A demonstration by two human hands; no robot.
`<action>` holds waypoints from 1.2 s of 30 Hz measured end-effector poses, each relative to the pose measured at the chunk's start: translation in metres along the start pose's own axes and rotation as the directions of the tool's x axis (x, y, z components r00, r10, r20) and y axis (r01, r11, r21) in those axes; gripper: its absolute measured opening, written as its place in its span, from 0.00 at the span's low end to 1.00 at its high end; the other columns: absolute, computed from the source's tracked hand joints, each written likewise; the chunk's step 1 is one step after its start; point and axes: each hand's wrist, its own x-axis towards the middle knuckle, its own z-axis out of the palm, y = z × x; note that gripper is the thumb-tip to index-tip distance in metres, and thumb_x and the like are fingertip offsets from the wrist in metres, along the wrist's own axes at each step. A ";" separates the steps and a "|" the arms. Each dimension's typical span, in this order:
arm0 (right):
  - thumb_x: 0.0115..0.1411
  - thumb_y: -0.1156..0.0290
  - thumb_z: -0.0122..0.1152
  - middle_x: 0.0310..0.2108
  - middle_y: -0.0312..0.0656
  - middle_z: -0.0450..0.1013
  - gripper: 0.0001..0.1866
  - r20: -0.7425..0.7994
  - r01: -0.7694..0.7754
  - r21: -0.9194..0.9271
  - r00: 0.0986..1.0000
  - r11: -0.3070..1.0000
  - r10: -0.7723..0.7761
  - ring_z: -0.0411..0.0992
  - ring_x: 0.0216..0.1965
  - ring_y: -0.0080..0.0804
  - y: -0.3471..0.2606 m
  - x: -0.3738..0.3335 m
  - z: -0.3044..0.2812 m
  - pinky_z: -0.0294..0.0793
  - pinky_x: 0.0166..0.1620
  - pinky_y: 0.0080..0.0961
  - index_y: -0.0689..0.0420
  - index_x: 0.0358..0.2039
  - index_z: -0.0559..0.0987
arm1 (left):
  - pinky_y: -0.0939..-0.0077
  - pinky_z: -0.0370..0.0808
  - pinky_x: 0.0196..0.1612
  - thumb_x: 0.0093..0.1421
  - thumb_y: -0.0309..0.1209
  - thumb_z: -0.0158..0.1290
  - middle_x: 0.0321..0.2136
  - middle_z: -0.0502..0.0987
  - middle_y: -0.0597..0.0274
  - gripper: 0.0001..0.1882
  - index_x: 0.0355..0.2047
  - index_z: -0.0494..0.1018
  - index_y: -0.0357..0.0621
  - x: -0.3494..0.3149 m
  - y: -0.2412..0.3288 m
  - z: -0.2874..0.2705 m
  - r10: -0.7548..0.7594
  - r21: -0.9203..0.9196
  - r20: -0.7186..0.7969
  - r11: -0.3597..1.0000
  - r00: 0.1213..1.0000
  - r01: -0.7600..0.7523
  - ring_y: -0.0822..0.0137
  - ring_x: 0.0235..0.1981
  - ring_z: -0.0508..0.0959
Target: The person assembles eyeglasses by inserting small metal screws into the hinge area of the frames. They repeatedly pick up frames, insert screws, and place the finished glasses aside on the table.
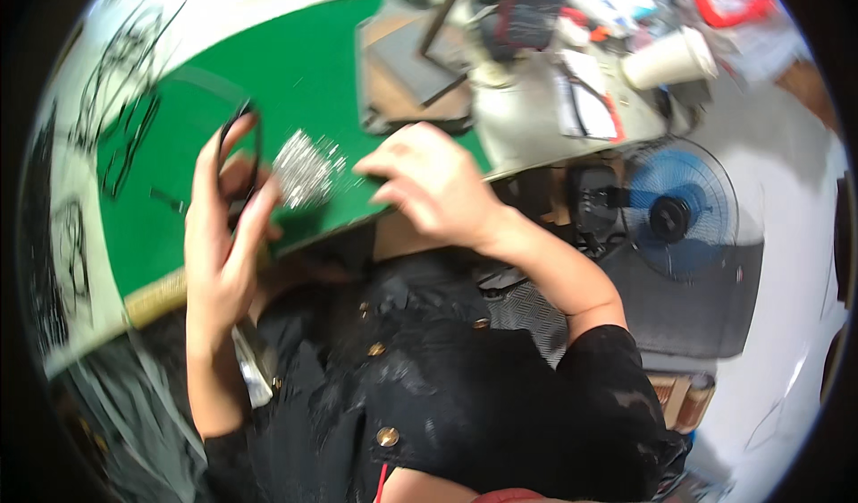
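Note:
My left hand (223, 235) is raised over the green mat (295, 83) and grips a thin black cable loop (239, 150) that curves above my fingers. Just right of it lies a blurred silvery cluster of small shiny parts (307, 169) on the mat. My right hand (429, 181) hovers over the mat's near edge, fingers curled and pointing toward the silvery cluster; whether it pinches anything is blurred. A dark garment with brass buttons (429, 387) covers my lap below both hands.
A white paper cup (668, 58) lies among clutter at the far right of the bench. A blue fan (679, 208) stands on the floor to my right. Black wire shapes (125, 83) rest on the white surface at left. A grey board (411, 56) lies behind the mat.

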 end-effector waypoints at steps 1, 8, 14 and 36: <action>0.51 0.79 0.60 0.28 0.43 0.73 0.09 -0.017 -0.143 0.079 0.989 0.987 0.145 0.72 0.31 0.40 -0.005 0.001 -0.003 0.72 0.35 0.30 0.59 0.35 0.79 | 0.87 0.67 0.30 0.65 0.24 0.44 0.34 0.69 0.63 0.28 0.64 0.51 0.38 0.003 0.003 0.001 0.027 0.013 0.026 1.000 0.999 -0.027 0.77 0.31 0.69; 0.49 0.79 0.64 0.27 0.41 0.70 0.08 0.127 -0.258 0.098 0.961 0.961 0.245 0.71 0.29 0.38 -0.009 0.008 0.009 0.71 0.32 0.30 0.59 0.30 0.76 | 0.87 0.67 0.30 0.64 0.22 0.42 0.33 0.69 0.60 0.27 0.64 0.53 0.38 -0.005 -0.012 -0.010 0.079 -0.076 0.052 0.994 0.996 -0.075 0.76 0.31 0.68; 0.47 0.76 0.66 0.25 0.41 0.69 0.08 0.130 -0.285 0.029 0.952 0.958 0.279 0.71 0.28 0.38 -0.011 0.012 0.012 0.70 0.32 0.30 0.59 0.28 0.75 | 0.87 0.67 0.30 0.63 0.22 0.42 0.32 0.69 0.60 0.27 0.64 0.54 0.38 -0.004 -0.015 -0.011 0.069 -0.093 0.048 0.994 0.996 -0.064 0.77 0.31 0.68; 0.47 0.71 0.66 0.25 0.41 0.67 0.09 0.033 -0.213 -0.254 0.973 0.944 0.229 0.69 0.31 0.39 -0.024 0.016 0.020 0.70 0.34 0.32 0.56 0.25 0.73 | 0.90 0.67 0.29 0.64 0.23 0.44 0.35 0.69 0.61 0.28 0.64 0.53 0.39 -0.008 -0.015 -0.017 0.044 -0.069 0.021 0.997 0.999 -0.042 0.79 0.32 0.68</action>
